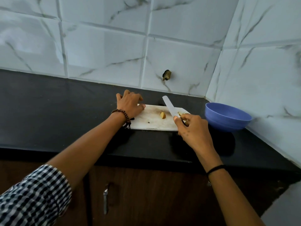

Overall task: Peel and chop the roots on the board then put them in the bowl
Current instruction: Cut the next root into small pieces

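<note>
Pale yellow root chunk [162, 115] lies between relaxed left hand [130, 104] and right hand [192, 126] gripping a white knife [170, 106].

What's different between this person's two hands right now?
The left hand rests palm down on the left end of the board, holding nothing visible; the right hand grips a white knife at the right end. The left wrist wears a brown bead bracelet; the right, a thin black band. Both flank a cut root piece on the board.
</note>
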{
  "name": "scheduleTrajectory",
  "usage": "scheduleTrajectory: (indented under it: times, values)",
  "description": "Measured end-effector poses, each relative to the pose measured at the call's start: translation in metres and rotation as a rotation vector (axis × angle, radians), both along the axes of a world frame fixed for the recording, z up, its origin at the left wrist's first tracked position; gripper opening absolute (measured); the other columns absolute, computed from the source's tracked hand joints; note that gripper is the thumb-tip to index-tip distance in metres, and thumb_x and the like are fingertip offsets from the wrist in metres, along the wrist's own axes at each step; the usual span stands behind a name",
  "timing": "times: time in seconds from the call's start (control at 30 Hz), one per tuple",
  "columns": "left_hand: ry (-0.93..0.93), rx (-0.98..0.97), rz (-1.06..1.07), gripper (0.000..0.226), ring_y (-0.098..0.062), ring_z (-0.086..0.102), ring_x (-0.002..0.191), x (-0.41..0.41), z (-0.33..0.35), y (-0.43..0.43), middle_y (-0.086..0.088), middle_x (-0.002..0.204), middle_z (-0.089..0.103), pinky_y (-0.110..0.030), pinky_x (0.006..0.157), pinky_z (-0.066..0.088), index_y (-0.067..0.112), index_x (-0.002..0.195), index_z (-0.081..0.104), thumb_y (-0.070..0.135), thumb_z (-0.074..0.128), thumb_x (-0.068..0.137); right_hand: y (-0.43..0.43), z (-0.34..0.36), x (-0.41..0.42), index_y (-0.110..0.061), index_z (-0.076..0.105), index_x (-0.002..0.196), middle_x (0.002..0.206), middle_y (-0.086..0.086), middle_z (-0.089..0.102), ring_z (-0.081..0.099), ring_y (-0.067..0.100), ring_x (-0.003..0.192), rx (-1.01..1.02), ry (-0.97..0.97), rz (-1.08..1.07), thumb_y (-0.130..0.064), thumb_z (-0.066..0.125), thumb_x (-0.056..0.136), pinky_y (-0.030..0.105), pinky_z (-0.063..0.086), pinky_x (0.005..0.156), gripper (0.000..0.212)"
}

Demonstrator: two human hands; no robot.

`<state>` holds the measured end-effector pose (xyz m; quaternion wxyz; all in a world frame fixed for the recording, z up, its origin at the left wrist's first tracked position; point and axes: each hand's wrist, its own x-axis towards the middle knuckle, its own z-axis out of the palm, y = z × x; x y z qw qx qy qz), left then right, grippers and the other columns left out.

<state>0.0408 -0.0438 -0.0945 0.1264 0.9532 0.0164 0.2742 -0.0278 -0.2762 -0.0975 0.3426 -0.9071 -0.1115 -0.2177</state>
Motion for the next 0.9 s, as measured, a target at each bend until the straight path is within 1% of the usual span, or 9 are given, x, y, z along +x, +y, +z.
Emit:
scheduleTrajectory:
  times: [0.07, 0.13, 0.2, 0.3, 0.43, 0.63, 0.73, 0.8, 0.9]
  values:
    - [-0.070, 0.011, -0.093, 0.031, -0.018, 0.039, 0.127, -0.004, 0.004, -0.007, 0.006, 0.125, 0.059, -0.040, 0.099, 0.027, 0.029, 0.121, 0.062, 0.040, 0.057, 0.092, 0.000, -0.001, 0.001, -0.019, 0.066, 0.124, 0.086, 0.001, 0.070, 0.068, 0.013, 0.076, 0.015, 0.012, 0.005, -0.046, 0.056, 0.095, 0.039, 0.060, 0.073, 0.041]
    - [-0.096, 0.047, -0.270, 0.031, -0.015, 0.040, 0.126, -0.008, 0.007, -0.014, 0.012, 0.126, 0.060, -0.038, 0.098, 0.029, 0.033, 0.123, 0.062, 0.035, 0.059, 0.092, 0.000, -0.003, 0.002, -0.019, 0.068, 0.120, 0.088, -0.001, 0.070, 0.068, 0.015, 0.081, 0.038, 0.012, 0.013, -0.046, 0.057, 0.095, 0.041, 0.060, 0.075, 0.039]
    - [-0.034, 0.096, -0.418, 0.034, -0.010, 0.041, 0.123, -0.010, 0.006, -0.023, 0.016, 0.126, 0.060, -0.037, 0.098, 0.029, 0.038, 0.125, 0.061, 0.033, 0.060, 0.091, -0.001, -0.005, 0.003, -0.019, 0.069, 0.117, 0.085, -0.002, 0.070, 0.068, 0.016, 0.082, 0.059, 0.013, 0.009, -0.047, 0.057, 0.094, 0.043, 0.060, 0.075, 0.038]
    - [0.071, 0.079, -0.499, 0.033, -0.010, 0.044, 0.121, -0.010, 0.004, -0.033, 0.016, 0.125, 0.061, -0.037, 0.101, 0.028, 0.038, 0.123, 0.063, 0.032, 0.062, 0.090, -0.004, -0.006, 0.005, -0.019, 0.069, 0.116, 0.081, -0.002, 0.069, 0.066, 0.018, 0.085, 0.075, 0.016, 0.006, -0.046, 0.057, 0.095, 0.043, 0.059, 0.076, 0.036]
    - [0.038, 0.048, -0.500, 0.025, -0.009, 0.046, 0.116, -0.006, 0.006, -0.028, 0.019, 0.115, 0.065, -0.038, 0.100, 0.031, 0.037, 0.114, 0.068, 0.041, 0.063, 0.089, -0.004, -0.005, 0.007, -0.019, 0.068, 0.119, 0.083, -0.002, 0.069, 0.065, 0.020, 0.091, 0.084, 0.015, 0.016, -0.046, 0.057, 0.095, 0.043, 0.059, 0.077, 0.038]
    - [-0.026, 0.102, -0.411, 0.024, -0.008, 0.047, 0.104, -0.005, 0.003, -0.031, 0.019, 0.095, 0.062, -0.032, 0.089, 0.033, 0.035, 0.101, 0.070, 0.051, 0.063, 0.086, -0.004, -0.005, 0.007, -0.019, 0.065, 0.126, 0.095, 0.001, 0.072, 0.068, 0.014, 0.085, 0.073, 0.007, 0.020, -0.046, 0.057, 0.095, 0.039, 0.060, 0.077, 0.042]
    - [-0.015, 0.101, -0.372, 0.029, -0.008, 0.047, 0.098, -0.004, 0.003, -0.029, 0.019, 0.088, 0.058, -0.033, 0.088, 0.033, 0.033, 0.098, 0.070, 0.057, 0.061, 0.084, -0.004, -0.004, 0.006, -0.019, 0.065, 0.126, 0.088, 0.000, 0.070, 0.068, 0.013, 0.079, 0.072, 0.019, 0.017, -0.046, 0.058, 0.095, 0.038, 0.060, 0.074, 0.041]
    - [0.008, 0.090, -0.371, 0.030, -0.008, 0.047, 0.098, -0.005, 0.003, -0.027, 0.020, 0.089, 0.057, -0.033, 0.089, 0.033, 0.033, 0.099, 0.070, 0.057, 0.060, 0.085, -0.003, -0.004, 0.006, -0.019, 0.065, 0.126, 0.088, 0.000, 0.070, 0.068, 0.013, 0.078, 0.073, 0.021, 0.016, -0.045, 0.058, 0.095, 0.038, 0.060, 0.074, 0.041]
    - [0.054, 0.057, -0.374, 0.025, -0.009, 0.047, 0.104, -0.006, 0.002, -0.028, 0.021, 0.091, 0.054, -0.035, 0.092, 0.030, 0.034, 0.106, 0.069, 0.047, 0.059, 0.087, -0.004, -0.004, 0.005, -0.018, 0.065, 0.125, 0.092, 0.001, 0.071, 0.067, 0.014, 0.081, 0.088, 0.026, 0.017, -0.044, 0.058, 0.096, 0.038, 0.060, 0.076, 0.040]
